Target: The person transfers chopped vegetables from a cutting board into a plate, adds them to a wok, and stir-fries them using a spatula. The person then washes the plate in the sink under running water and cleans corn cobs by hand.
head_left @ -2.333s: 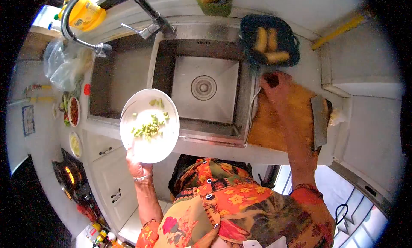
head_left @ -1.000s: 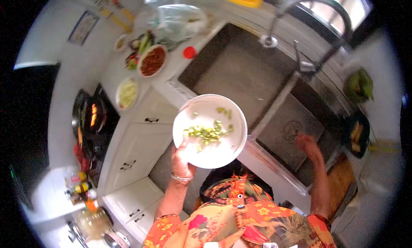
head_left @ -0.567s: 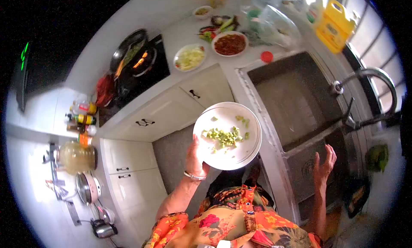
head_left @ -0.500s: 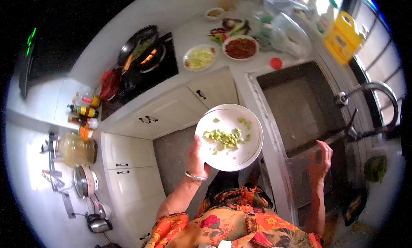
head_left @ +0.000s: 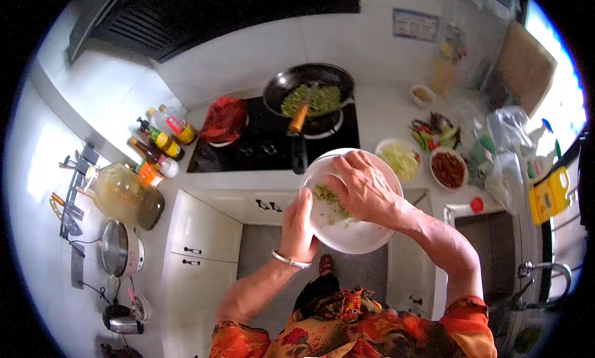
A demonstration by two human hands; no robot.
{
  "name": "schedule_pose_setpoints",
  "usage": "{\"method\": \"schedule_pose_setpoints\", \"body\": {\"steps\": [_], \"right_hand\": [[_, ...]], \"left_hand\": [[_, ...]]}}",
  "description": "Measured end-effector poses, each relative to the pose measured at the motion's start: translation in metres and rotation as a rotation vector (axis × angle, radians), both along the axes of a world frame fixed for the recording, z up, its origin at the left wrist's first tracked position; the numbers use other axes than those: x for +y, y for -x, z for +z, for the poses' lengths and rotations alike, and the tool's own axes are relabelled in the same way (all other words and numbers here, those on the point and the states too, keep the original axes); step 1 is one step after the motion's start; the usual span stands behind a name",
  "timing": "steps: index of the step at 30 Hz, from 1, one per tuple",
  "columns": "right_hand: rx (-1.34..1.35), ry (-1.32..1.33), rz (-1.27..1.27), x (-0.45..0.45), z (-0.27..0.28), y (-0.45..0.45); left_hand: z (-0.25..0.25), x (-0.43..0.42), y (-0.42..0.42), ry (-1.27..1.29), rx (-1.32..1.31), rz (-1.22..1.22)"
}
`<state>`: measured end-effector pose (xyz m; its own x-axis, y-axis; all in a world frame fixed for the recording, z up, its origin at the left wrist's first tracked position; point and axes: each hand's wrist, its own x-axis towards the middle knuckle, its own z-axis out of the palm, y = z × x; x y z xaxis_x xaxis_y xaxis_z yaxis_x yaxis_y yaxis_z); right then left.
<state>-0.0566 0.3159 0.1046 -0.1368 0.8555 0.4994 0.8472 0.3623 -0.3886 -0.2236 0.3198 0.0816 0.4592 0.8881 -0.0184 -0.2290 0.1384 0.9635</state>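
A long white surface (head_left: 387, 115) is stretching in front of you, carrying a flat black glass cooktop (head_left: 232, 161). On the cooktop, a dark round metal wok (head_left: 280, 84) is holding green chopped food. Nearer to you, a white round plate (head_left: 359, 239) is hanging in the air before your torso, its far rim overlapping the surface's front edge from above. Your right hand (head_left: 367, 187) is reaching across the plate, fingers bent down over it; they are hiding their own tips, so you cannot tell whether they are pinching anything. Your left hand (head_left: 299, 231) is gripping the plate's left side, thumb along the rim. The wok's straight black handle (head_left: 299, 157) is pointing towards you and ending near the plate's far rim; whether they are touching is unclear. Smallest of all, loose green chopped bits (head_left: 326, 196) are lying on the plate beside your right fingers. You are probably gathering these, and doing it well means holding the plate firm and fairly level, sweeping with bent fingers, pressing lightly, working inward from the rim so nothing is spilling, and staying clear of that handle.
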Motion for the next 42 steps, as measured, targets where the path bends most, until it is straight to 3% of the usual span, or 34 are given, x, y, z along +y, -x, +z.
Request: {"method": "schedule_pose_setpoints", "body": {"steps": [1,5,8,14,18,21,24,25,26,28,29,34,36,38,40,42], "right_hand": [[-0.004,-0.007,0.059,-0.006,-0.01,0.009],[0.078,-0.11,0.16,0.048,0.004,0.072],[0.053,-0.017,0.27,0.143,0.04,0.066],[0.094,-0.135,0.472,0.195,0.04,0.061],[0.076,-0.093,0.652,0.225,0.034,0.043],[-0.08,0.059,0.744,0.245,0.043,0.015],[-0.19,0.064,0.773,0.272,0.05,-0.015],[-0.178,-0.114,0.76,0.28,0.054,-0.017],[-0.173,-0.127,0.767,0.29,0.057,-0.018],[0.063,-0.045,0.636,0.313,0.057,-0.022],[0.022,-0.097,0.619,0.326,0.056,-0.022],[-0.015,-0.22,0.658,0.347,0.037,-0.039],[-0.173,-0.087,0.836,0.35,0.032,-0.056],[-0.099,-0.225,0.837,0.366,0.03,-0.065],[0.162,-0.319,0.591,0.387,0.042,-0.068],[0.098,-0.392,0.55,0.419,0.041,-0.072]], "left_hand": [[0.0,-0.008,0.006,0.132,-0.068,0.014],[0.019,0.055,0.044,0.124,-0.203,-0.05],[0.034,0.161,0.023,0.169,-0.265,0.03],[0.038,0.223,0.03,0.151,-0.256,0.096],[0.049,0.249,0.033,0.155,-0.217,0.176],[0.044,0.275,0.032,0.137,-0.251,0.232],[0.049,0.291,0.024,0.071,-0.226,0.267],[0.052,0.295,0.019,0.077,-0.216,0.29],[0.055,0.3,0.013,0.066,-0.208,0.297],[0.06,0.307,-0.001,-0.018,-0.176,0.321],[0.058,0.314,-0.006,-0.042,-0.156,0.334],[0.052,0.344,-0.026,-0.037,-0.105,0.395],[0.054,0.349,-0.033,-0.093,-0.077,0.532],[0.063,0.35,-0.039,-0.106,-0.088,0.53],[0.063,0.356,-0.042,-0.178,-0.059,0.547],[0.055,0.368,-0.041,-0.199,-0.004,0.567]]}}
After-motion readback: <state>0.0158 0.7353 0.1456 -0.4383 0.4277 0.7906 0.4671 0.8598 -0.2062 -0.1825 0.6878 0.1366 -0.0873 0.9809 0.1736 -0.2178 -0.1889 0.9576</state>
